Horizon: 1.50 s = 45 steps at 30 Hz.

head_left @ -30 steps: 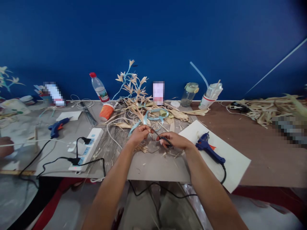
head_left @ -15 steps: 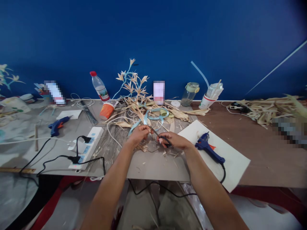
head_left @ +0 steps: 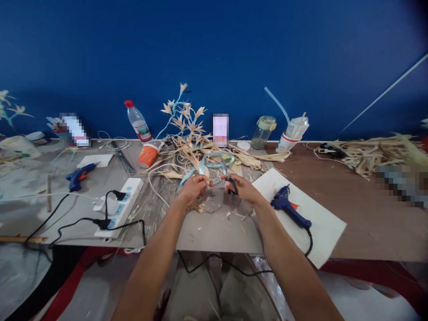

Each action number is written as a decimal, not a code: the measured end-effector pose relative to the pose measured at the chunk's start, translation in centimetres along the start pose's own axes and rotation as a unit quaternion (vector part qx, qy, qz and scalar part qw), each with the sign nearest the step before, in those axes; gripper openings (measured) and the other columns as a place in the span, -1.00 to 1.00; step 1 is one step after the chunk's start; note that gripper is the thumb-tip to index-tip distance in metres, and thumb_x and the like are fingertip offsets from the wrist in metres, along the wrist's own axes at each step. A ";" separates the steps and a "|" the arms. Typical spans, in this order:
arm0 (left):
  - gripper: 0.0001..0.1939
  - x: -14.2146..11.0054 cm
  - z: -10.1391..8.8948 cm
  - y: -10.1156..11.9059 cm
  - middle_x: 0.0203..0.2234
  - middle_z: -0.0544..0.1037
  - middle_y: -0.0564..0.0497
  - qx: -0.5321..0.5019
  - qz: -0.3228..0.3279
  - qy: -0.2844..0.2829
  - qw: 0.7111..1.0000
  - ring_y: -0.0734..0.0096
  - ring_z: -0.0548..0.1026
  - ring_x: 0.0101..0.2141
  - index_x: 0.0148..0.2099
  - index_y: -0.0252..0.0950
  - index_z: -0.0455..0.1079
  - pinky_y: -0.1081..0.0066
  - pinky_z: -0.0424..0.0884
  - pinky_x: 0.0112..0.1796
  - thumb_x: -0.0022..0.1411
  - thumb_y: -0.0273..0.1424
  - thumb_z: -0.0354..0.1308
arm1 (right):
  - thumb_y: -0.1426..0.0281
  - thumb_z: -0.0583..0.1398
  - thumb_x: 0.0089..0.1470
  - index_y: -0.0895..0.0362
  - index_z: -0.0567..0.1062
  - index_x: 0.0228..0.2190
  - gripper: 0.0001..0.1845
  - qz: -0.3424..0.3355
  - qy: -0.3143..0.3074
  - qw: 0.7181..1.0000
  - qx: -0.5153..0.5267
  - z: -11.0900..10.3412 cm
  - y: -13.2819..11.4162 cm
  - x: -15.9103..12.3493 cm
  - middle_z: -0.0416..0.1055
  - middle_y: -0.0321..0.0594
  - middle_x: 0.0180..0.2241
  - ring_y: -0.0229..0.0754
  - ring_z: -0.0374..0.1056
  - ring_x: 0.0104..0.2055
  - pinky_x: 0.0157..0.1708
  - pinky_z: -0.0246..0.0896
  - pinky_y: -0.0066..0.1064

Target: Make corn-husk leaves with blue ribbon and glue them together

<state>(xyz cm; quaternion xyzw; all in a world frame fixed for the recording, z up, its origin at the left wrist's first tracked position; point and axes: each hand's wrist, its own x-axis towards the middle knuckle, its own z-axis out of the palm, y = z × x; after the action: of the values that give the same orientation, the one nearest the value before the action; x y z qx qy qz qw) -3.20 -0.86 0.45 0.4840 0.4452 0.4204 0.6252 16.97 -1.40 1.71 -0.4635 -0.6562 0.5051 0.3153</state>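
My right hand (head_left: 245,188) grips a pair of scissors (head_left: 232,185) by the dark handles, with the blades pointing away toward the blue ribbon (head_left: 201,165). To its left, my left hand (head_left: 195,187) is closed in a pinch on a small pale piece of dried husk (head_left: 210,182), mostly hidden by the fingertips. A gap separates the scissors from the left fingers. Behind both hands lies a heap of dried husks (head_left: 247,159), and a branch with husk flowers (head_left: 182,120) rises from it. Small husk scraps (head_left: 200,208) lie on the table below the hands.
A blue glue gun (head_left: 290,209) rests on a white board (head_left: 323,234) at the right. On the left are a power strip (head_left: 122,207) with black cables and another glue gun (head_left: 80,177). An orange paper cup (head_left: 148,155), bottle (head_left: 138,122) and glass jar (head_left: 263,133) stand behind.
The scissors have swung from pointing left at the left fingertips to pointing away from me. My right hand has shifted slightly right, apart from the left, which keeps its pinch.
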 end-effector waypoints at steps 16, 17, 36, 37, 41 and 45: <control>-0.83 -0.1 0.5 -0.1 -0.49 0.48 0.03 0.013 -0.004 -0.026 1.000 0.72 0.12 -0.72 -0.47 -0.34 0.31 0.53 -0.02 -0.65 -0.05 -0.34 0.18 | 0.37 0.09 0.05 0.21 0.09 0.19 -0.32 0.042 0.092 0.920 -0.378 1.9 0.1 0.2 0.21 0.13 0.04 0.05 0.28 -0.03 -0.11 0.14 -0.28; -0.83 -0.1 0.5 -0.1 -0.50 0.48 0.03 0.017 -0.003 -0.026 1.000 0.72 0.12 -0.72 -0.47 -0.34 0.31 0.53 -0.02 -0.65 -0.05 -0.34 0.18 | 0.39 0.07 0.06 0.22 0.17 0.16 -0.39 0.033 0.094 0.921 -0.376 1.9 0.1 0.2 0.25 0.12 0.02 0.03 0.28 -0.03 -0.09 0.13 -0.29; -0.75 -0.4 0.5 -0.5 -0.62 0.38 0.08 0.080 -0.024 -0.088 0.993 0.68 0.14 -0.68 -0.44 -0.36 0.38 0.53 0.01 -0.63 -0.01 -0.23 0.20 | 0.42 0.12 -0.02 0.14 0.52 -0.35 -0.81 -0.123 0.030 0.991 0.034 2.9 0.3 0.9 0.37 -0.28 -0.40 -0.33 0.29 -0.46 -0.39 0.22 -0.45; -0.74 -0.4 0.5 -0.5 -0.64 0.36 0.09 0.081 -0.024 -0.087 0.993 0.68 0.14 -0.69 -0.44 -0.36 0.37 0.53 0.00 -0.63 -0.01 -0.23 0.21 | 0.41 0.13 -0.03 0.15 0.51 -0.38 -0.84 -0.123 0.032 0.991 0.036 3.0 0.4 0.9 0.37 -0.29 -0.43 -0.33 0.28 -0.47 -0.40 0.20 -0.46; -0.70 -0.4 0.4 -0.5 -0.68 0.32 0.11 0.080 -0.023 -0.084 0.993 0.67 0.13 -0.70 -0.44 -0.36 0.36 0.53 -0.02 -0.64 0.01 -0.19 0.20 | 0.38 0.12 -0.01 0.14 0.45 -0.42 -0.87 -0.098 0.043 0.993 0.045 3.3 0.9 1.1 0.36 -0.36 -0.56 -0.35 0.21 -0.55 -0.47 0.14 -0.49; -0.70 -0.4 0.5 -0.4 -0.60 0.40 0.08 0.071 -0.021 -0.077 0.994 0.68 0.15 -0.69 -0.43 -0.35 0.34 0.53 -0.01 -0.64 0.00 -0.18 0.21 | 0.34 0.12 0.00 0.14 0.42 -0.45 -0.87 -0.087 0.071 0.994 0.015 3.4 1.0 1.2 0.34 -0.38 -0.60 -0.35 0.16 -0.57 -0.49 0.09 -0.50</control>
<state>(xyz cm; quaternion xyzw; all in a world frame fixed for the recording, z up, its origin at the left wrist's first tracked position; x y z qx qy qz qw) -2.77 -1.43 0.15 0.5484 0.4348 0.3362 0.6303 13.85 -1.49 -0.34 -0.4346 -0.6627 0.4512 0.4103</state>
